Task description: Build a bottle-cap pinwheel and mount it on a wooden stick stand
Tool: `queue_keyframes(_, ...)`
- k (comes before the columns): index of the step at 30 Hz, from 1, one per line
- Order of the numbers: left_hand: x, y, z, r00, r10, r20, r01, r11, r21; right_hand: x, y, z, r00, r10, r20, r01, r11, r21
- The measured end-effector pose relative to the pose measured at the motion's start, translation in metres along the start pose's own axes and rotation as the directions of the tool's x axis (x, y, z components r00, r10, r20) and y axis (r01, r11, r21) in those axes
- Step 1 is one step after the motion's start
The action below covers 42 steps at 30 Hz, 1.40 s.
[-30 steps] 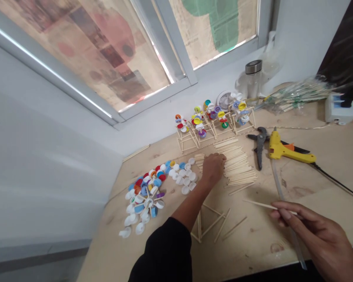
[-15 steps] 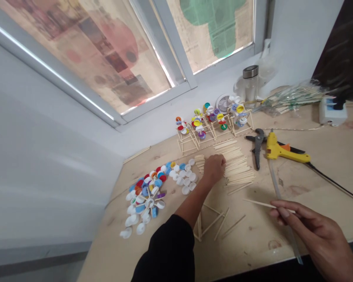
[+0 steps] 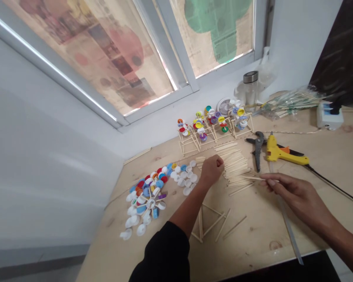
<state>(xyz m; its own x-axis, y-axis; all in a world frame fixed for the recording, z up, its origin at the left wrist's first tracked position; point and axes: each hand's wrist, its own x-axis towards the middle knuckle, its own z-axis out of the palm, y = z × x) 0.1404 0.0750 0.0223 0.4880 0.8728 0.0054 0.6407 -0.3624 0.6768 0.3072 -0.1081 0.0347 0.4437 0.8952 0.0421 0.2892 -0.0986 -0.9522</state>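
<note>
My left hand point(image 3: 211, 169) rests with curled fingers at the left edge of a pile of thin wooden sticks point(image 3: 237, 167) on the wooden table point(image 3: 312, 149); whether it grips any of them is hidden. My right hand point(image 3: 294, 195) pinches one thin wooden stick point(image 3: 251, 178), whose tip lies at the right side of the pile. A few loose sticks point(image 3: 214, 223) lie nearer me, some joined in a triangle.
Colourful bottle caps point(image 3: 153, 192) spread at the left. Small stick-and-cap models point(image 3: 213, 125) stand by the window wall. A yellow glue gun point(image 3: 282, 153), black pliers point(image 3: 258, 147), a glass jar point(image 3: 250, 84), a bag of sticks point(image 3: 291, 101) and a power strip point(image 3: 329, 117) sit at the right.
My right hand has carried its stick up and to the left, from the table's near edge to the pile. My left hand has stayed at the pile.
</note>
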Motion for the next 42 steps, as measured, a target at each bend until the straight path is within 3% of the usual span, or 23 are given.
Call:
queue_keyframes(7, -0.016, 0.002, -0.008, 0.996, -0.086, 0.015, 0.086, 0.93, -0.357, 0.06, 0.013, 0.021, 0.961, -0.134, 0.241, 0.18, 0.968, -0.177)
queue_keyframes(11, -0.036, 0.01, -0.019, 0.993, -0.109, 0.038, 0.113, 0.857, -0.503, 0.084, 0.015, 0.038, 0.935, -0.128, 0.331, 0.248, 0.903, -0.351)
queue_keyframes(16, -0.064, 0.015, -0.027, 0.981, -0.144, 0.133, 0.195, 0.669, -0.717, 0.097, 0.012, 0.048, 0.945, -0.126, 0.303, 0.268, 0.831, -0.488)
queue_keyframes(22, -0.089, 0.013, -0.026, 0.973, -0.158, 0.167, 0.229, 0.609, -0.759, 0.097, 0.015, 0.04, 0.96, -0.199, 0.198, 0.28, 0.709, -0.647)
queue_keyframes(25, -0.1, 0.012, -0.024, 0.976, -0.143, 0.167, 0.22, 0.646, -0.731, 0.086, 0.008, 0.03, 0.95, -0.266, 0.162, 0.305, 0.693, -0.653)
queue_keyframes(28, -0.113, 0.014, -0.022, 0.981, -0.111, 0.16, 0.188, 0.756, -0.627, 0.06, -0.007, 0.021, 0.918, -0.345, 0.196, 0.395, 0.753, -0.526)
queue_keyframes(30, -0.123, 0.017, -0.021, 0.987, -0.085, 0.134, 0.145, 0.823, -0.55, 0.036, -0.019, 0.017, 0.867, -0.369, 0.335, 0.483, 0.788, -0.381)
queue_keyframes(32, -0.134, 0.022, -0.021, 0.992, -0.062, 0.113, 0.111, 0.851, -0.513, 0.01, -0.028, 0.016, 0.784, -0.35, 0.513, 0.544, 0.785, -0.296)
queue_keyframes(35, -0.153, 0.027, -0.021, 0.992, -0.051, 0.116, 0.107, 0.831, -0.546, -0.024, -0.03, 0.02, 0.727, -0.335, 0.599, 0.583, 0.763, -0.28)
queue_keyframes(38, -0.178, 0.026, -0.017, 0.98, -0.112, 0.166, 0.196, 0.703, -0.683, -0.052, -0.022, 0.027, 0.747, -0.344, 0.569, 0.565, 0.779, -0.272)
queue_keyframes(42, -0.219, 0.02, -0.007, 0.943, -0.268, 0.198, 0.29, 0.371, -0.882, -0.092, -0.012, 0.043, 0.801, -0.364, 0.476, 0.511, 0.83, -0.225)
